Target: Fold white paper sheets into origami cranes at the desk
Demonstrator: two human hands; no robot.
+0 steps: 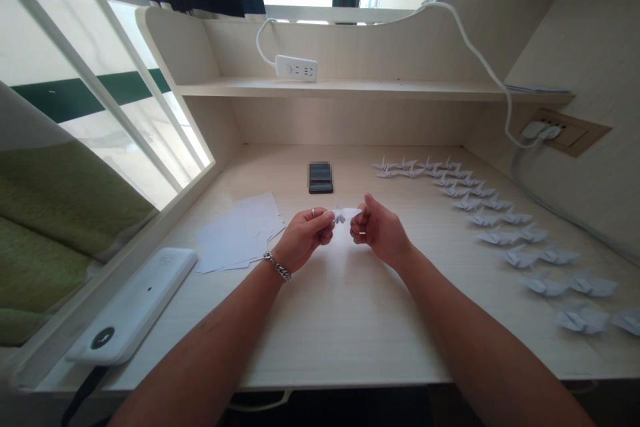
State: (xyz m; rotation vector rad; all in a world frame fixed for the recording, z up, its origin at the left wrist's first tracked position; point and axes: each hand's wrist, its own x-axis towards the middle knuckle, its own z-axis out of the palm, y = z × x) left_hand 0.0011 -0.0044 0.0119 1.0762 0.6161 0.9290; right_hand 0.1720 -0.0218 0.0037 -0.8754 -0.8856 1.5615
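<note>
A folded white paper crane (345, 215) is hanging between our hands: our left hand (303, 238) is pinching its crisp, creased body, and our right hand (380, 230) is curling half-closed just beside it. Smooth loose paper sheets (240, 233) and rows of angular cranes (497, 237) are lying across the pale wood-grain desk (350, 333).

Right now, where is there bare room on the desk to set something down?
Bare desk spreads below your left hand and right hand, between the power bank and the rows of paper cranes. A smaller patch lies between the phone and those cranes. It is crowded along the cranes and at the white paper sheets.
</note>
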